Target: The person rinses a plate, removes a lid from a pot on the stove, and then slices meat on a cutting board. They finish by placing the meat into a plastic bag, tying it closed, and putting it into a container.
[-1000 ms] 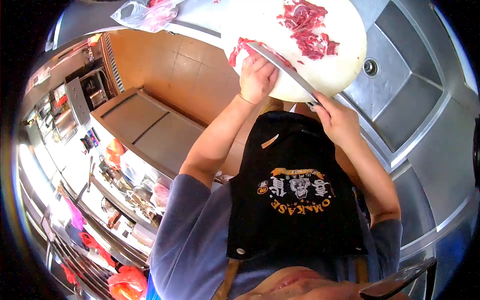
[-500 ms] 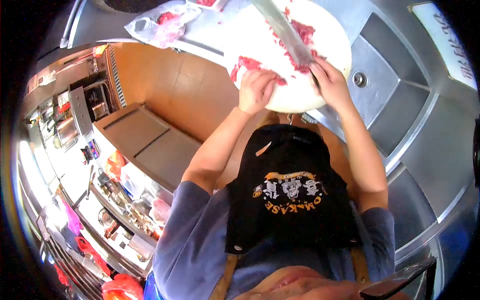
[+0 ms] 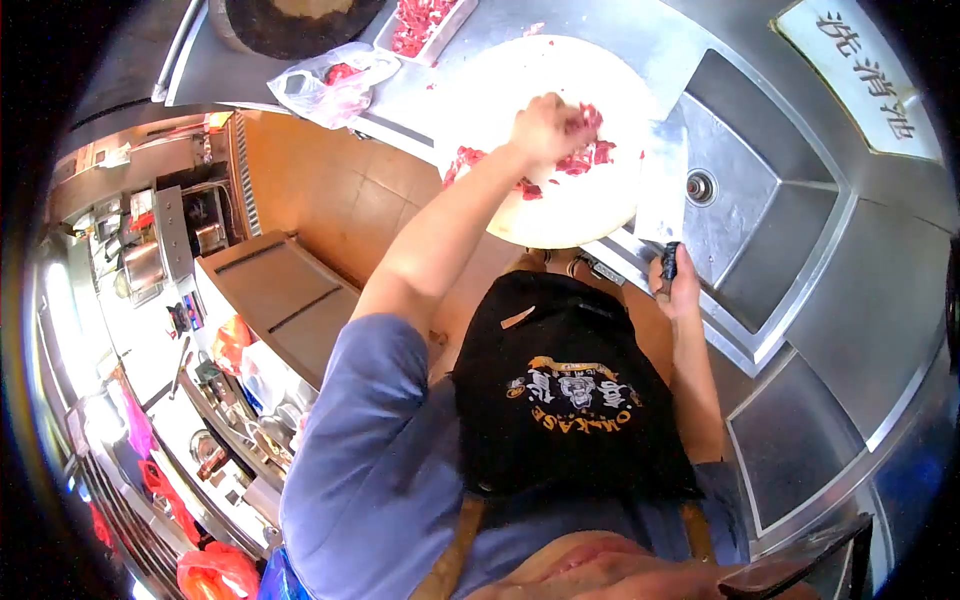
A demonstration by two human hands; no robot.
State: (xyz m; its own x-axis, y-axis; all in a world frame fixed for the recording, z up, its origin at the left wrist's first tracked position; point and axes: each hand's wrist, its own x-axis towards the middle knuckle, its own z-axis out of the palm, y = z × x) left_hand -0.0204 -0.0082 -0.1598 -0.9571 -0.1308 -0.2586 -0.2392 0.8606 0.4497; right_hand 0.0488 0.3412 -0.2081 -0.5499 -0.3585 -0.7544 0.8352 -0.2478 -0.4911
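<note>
With curled left hand point(image 3: 545, 132), the nearer one, seems to pinch red meat point(image 3: 600, 152) just to its right on round board point(image 3: 560, 218). Farther right, with right hand point(image 3: 683, 287) wrapped around handle point(image 3: 670, 260), holds knife point(image 3: 662, 185) pointing forward.

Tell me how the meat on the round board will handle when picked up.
The meat is likely floppy, being in small, ragged pieces. Raw-looking, it may feel slippery. It could come up in bits, since scraps lie apart on the board.
</note>
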